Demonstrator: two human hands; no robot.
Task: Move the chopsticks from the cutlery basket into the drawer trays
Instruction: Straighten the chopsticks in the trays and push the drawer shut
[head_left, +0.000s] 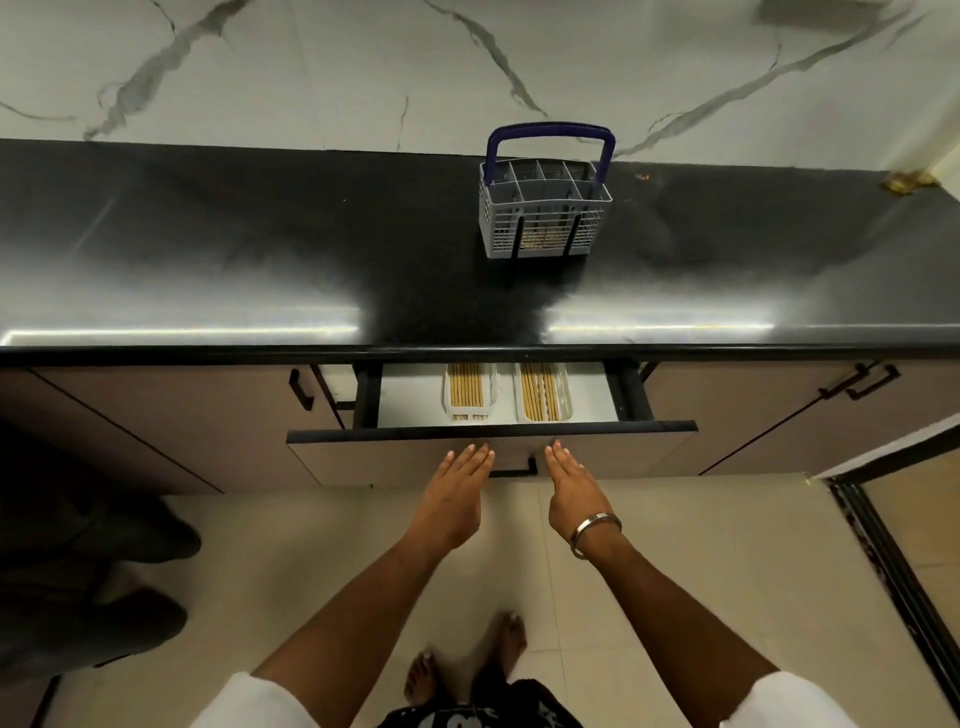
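A grey cutlery basket (544, 208) with a blue handle stands on the black counter (260, 249), near the back wall. A few pale sticks show through its front mesh. Below the counter edge a drawer (493, 432) is partly pulled out. Inside it lie two white trays side by side, the left tray (470, 391) and the right tray (542, 391), each filled with several wooden chopsticks. My left hand (453, 496) and my right hand (574, 493) lie flat, fingers extended, against the drawer front on either side of its black handle (513, 472). Neither hand holds anything.
Closed cabinet doors with black handles (301, 391) flank the drawer on both sides. A marble wall rises behind the counter. Another person's dark shoes (104, 540) stand on the tiled floor at the left. A dark door frame (883, 561) runs along the right.
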